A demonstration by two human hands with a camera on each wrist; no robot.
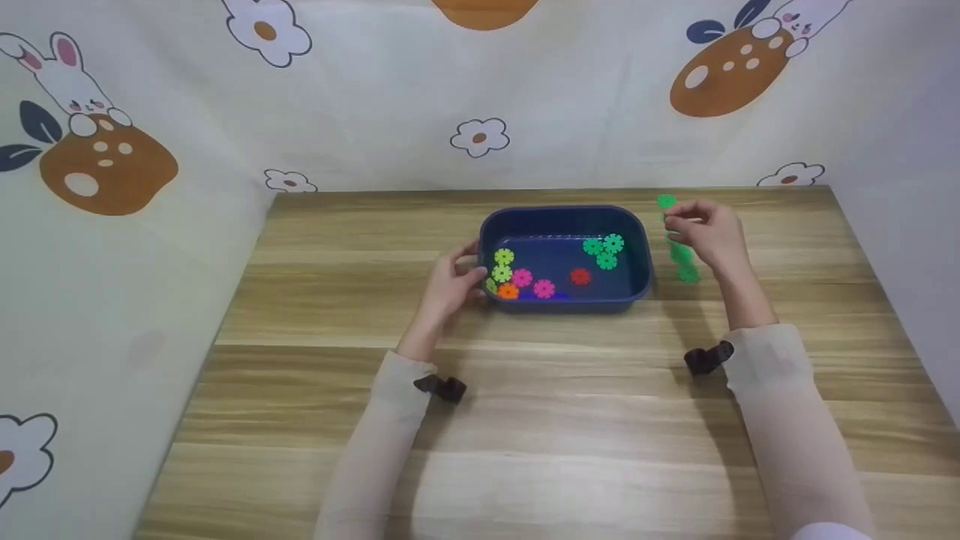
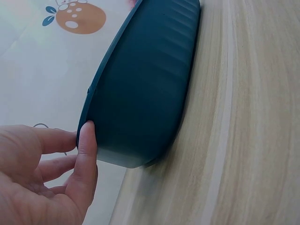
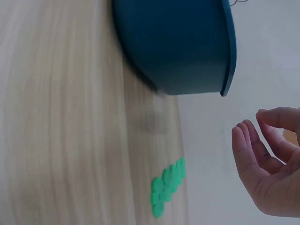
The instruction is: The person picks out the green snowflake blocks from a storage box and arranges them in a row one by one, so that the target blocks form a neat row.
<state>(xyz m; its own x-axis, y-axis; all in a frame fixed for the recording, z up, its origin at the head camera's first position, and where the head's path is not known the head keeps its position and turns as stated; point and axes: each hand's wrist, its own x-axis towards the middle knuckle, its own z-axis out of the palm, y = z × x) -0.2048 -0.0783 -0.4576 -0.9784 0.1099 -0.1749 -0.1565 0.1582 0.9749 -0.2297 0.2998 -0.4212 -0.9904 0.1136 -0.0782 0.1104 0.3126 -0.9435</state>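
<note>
Navy tray [image 1: 566,223], left rim: pinched between thumb and fingers of left hand [image 1: 451,283]. Contents, left to right: yellow-green discs [image 1: 502,256], orange disc [image 1: 508,291], pink discs [image 1: 544,289], red disc [image 1: 580,277], three green discs [image 1: 607,260]. Right of tray, on table [image 1: 360,270]: green row [image 1: 688,274]. Right hand [image 1: 711,229] raised near it, fingers loosely curled, nothing seen held. Judged partway; row remains outside.

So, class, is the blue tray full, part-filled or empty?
Part-filled: in the head view, colored discs lie inside the blue tray, but much of its floor is bare.

tub [image 1: 564,306] on table [image 1: 570,420], cloth [image 1: 375,97] behind; discs [image 1: 522,278] in tub; disc row [image 1: 681,253] right of tub.
</note>
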